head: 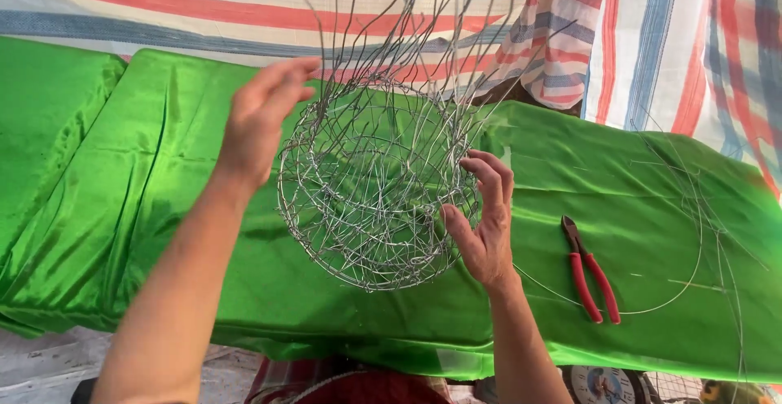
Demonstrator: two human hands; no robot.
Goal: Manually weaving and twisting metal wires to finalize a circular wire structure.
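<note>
- A shiny green cloth [163, 233] covers the bench from the left side all the way to the right side. Its front edge hangs down near the bottom of the picture.
- A striped sheet [652, 37] in red, blue and white hangs behind the bench, along its back edge.
- A round wire basket [371, 192] sits in the middle of the bench, tipped so its open mouth faces the camera. Long loose wire ends stick up from its top rim, in front of the striped sheet.
- The left hand [261, 119] is at the top left rim of the wire basket. Its fingers are spread open and fairly straight, and they are not closed on anything. I cannot tell if the fingertips touch the wire.
- The right hand [485, 225] is at the right rim of the wire basket. Its fingers are curled, with the fingertips on the wire at the rim.
- Red-handled pliers [590, 274] lie flat on the green cloth, a little to the right of the right hand and not touching it.
- Thin loose wires [700, 233] curve over the right part of the green cloth, around the red-handled pliers.
- There is a lot of bare green cloth to the left of the wire basket.
</note>
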